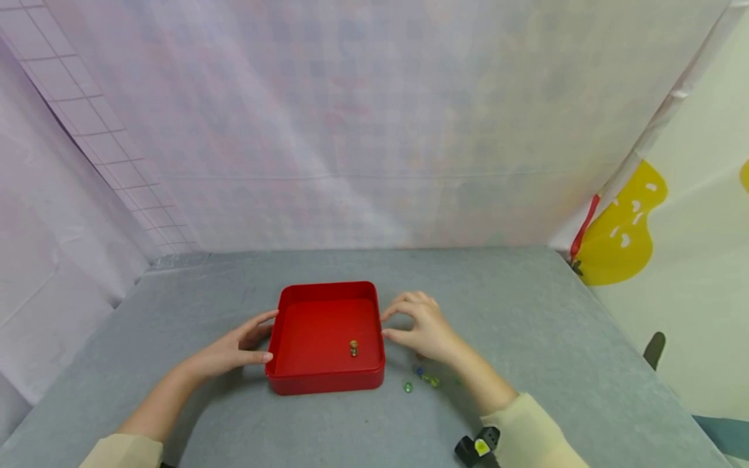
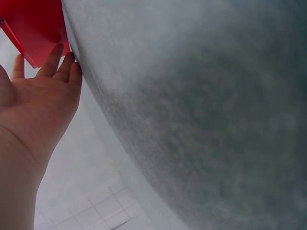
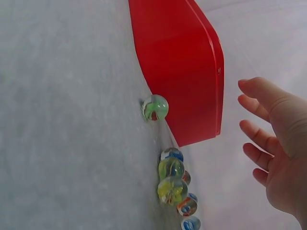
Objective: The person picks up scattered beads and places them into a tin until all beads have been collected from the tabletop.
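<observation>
A square red box (image 1: pixel 328 328) with low walls sits on the grey cloth. Inside, towards its right, is an amber marble (image 1: pixel 354 344); the similar spot just below could be a second marble or a reflection. My left hand (image 1: pixel 231 351) rests against the box's left wall, thumb near the front corner and fingers extended further back. Beside the right wall is my right hand (image 1: pixel 422 328), its fingers loosely bent and holding nothing visible. In the right wrist view those fingers stand apart from the box, and a green-streaked clear marble (image 3: pixel 155 107) lies near its wall.
Several glass marbles, among them a yellow-streaked one (image 3: pixel 172 190) and an orange one (image 3: pixel 187 206), lie on the cloth right of the box, partly under my right forearm. A pale curtain (image 1: pixel 351 130) hangs behind the grey table (image 1: pixel 234 422).
</observation>
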Demonstrator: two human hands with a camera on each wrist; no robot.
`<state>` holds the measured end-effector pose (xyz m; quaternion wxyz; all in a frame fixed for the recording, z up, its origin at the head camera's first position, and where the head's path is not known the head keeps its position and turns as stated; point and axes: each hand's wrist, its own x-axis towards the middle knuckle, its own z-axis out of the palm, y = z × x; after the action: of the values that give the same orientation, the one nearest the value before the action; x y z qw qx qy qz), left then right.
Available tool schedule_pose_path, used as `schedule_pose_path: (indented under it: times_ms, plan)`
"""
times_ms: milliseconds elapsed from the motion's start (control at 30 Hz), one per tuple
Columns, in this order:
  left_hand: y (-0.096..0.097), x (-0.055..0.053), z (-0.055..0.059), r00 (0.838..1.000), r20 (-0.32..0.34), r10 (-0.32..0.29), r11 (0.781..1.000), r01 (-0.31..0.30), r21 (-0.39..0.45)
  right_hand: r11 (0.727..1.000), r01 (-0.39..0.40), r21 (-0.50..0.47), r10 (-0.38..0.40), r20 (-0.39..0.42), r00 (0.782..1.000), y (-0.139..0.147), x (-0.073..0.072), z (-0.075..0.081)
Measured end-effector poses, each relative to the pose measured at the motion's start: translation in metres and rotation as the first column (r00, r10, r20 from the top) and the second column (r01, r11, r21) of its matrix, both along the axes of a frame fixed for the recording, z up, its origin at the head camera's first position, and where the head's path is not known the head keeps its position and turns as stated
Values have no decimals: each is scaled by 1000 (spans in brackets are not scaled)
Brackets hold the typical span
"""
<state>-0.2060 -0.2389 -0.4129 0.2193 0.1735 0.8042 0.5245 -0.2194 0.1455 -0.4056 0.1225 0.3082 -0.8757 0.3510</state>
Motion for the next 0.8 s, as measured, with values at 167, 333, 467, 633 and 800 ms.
schedule_pose_path:
  times_ms: [167, 333, 467, 633, 800]
  plan:
    - [0, 0, 0, 1000, 4, 0, 1000, 0, 7, 1000, 2, -13, -2, 21, 1000, 4, 2, 1]
    - [0, 0, -1, 1000, 6, -6, 1000, 6, 15, 1000, 9, -26, -8, 13, 1000, 9, 3, 0]
    - [0, 0, 0, 1000, 14, -8, 1000, 8, 17, 999, 16, -34, -15, 21, 1000, 11, 4, -1]
    - [0, 0, 1, 1000, 9, -8, 1000, 7, 13, 999, 22, -35, -20, 30, 999, 16, 7, -2]
    - [0, 0, 1, 1000, -1, -4, 1000, 4, 4, 999, 26, -42, -25, 28, 999, 21, 9, -4]
